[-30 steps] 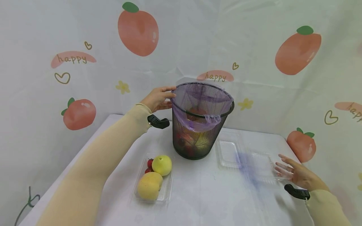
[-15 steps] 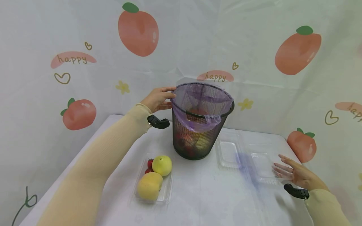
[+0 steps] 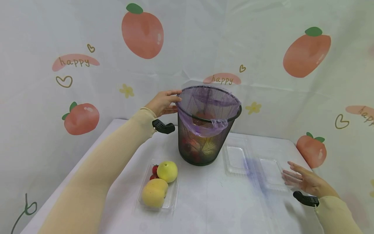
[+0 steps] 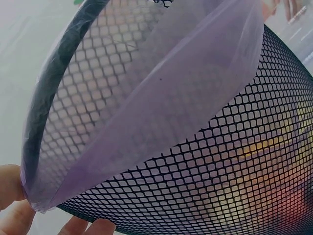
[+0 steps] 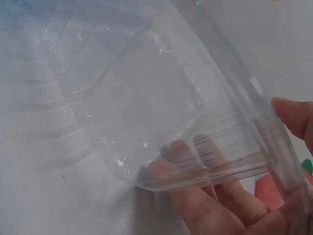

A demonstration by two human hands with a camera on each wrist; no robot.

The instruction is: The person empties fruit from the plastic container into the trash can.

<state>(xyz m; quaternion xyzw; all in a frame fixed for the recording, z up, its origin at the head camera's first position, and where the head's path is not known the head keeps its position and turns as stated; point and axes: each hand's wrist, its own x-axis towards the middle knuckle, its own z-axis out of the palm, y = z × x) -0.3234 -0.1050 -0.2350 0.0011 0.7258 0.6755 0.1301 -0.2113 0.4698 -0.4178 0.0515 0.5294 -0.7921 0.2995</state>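
Observation:
A black mesh waste bin (image 3: 201, 146) stands at the back middle of the table, lined with a purple plastic bag (image 3: 204, 130). Fruit shows blurred through its mesh. My left hand (image 3: 165, 103) holds the bin's left rim; in the left wrist view, fingers (image 4: 14, 218) meet the bagged edge and mesh. At the right, my right hand (image 3: 309, 182) grips a clear plastic container (image 5: 142, 88) at one end. Through the plastic its fingers appear below, with the thumb at the outer edge. In the held container I see no fruit.
Another clear container (image 3: 236, 159) lies right of the bin. Front left, a clear tray (image 3: 172, 204) bears a yellow-green round fruit (image 3: 167, 171), a larger yellow fruit (image 3: 154, 193) and small red tomatoes (image 3: 155, 169). A printed curtain (image 3: 187, 42) hangs behind the table.
The clear container in my right hand has shifted slightly in tilt, with the hand almost in place. My left hand and the bin have not moved.

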